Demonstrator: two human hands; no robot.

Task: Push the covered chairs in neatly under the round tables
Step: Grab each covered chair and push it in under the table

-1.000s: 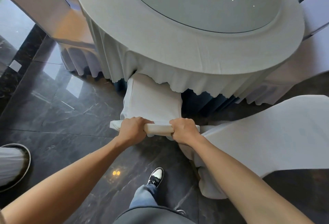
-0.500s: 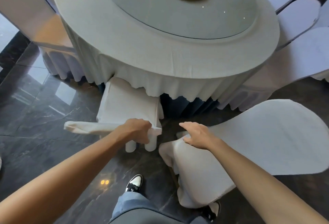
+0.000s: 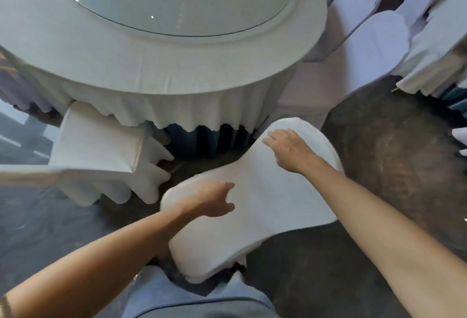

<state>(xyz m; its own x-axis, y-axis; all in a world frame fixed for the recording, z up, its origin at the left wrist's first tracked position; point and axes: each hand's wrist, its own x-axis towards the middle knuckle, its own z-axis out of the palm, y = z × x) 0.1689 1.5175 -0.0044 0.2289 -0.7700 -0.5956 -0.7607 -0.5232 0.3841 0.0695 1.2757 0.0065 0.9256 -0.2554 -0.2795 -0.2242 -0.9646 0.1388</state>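
A round table [image 3: 177, 65] with a white cloth and a glass turntable fills the upper left. One white covered chair [image 3: 98, 148] stands at the left with its seat partly under the table's skirt. A second covered chair [image 3: 265, 206] stands apart from the table in the middle, its back towards me. My left hand [image 3: 209, 201] lies on the near left part of that chair's back, fingers loosely bent. My right hand [image 3: 290, 150] rests on the far right end of the same back, fingers spread and fairly straight. The picture is blurred by motion.
More white covered chairs [image 3: 374, 47] stand at the upper right, beside a second clothed table [image 3: 434, 54]. The floor is dark polished stone [image 3: 391, 161]. My legs in blue trousers [image 3: 192, 300] are at the bottom, right behind the middle chair.
Both hands left the left chair, which now stands part-way under the table. My view swung right, and both hands now lie on the second chair's back.
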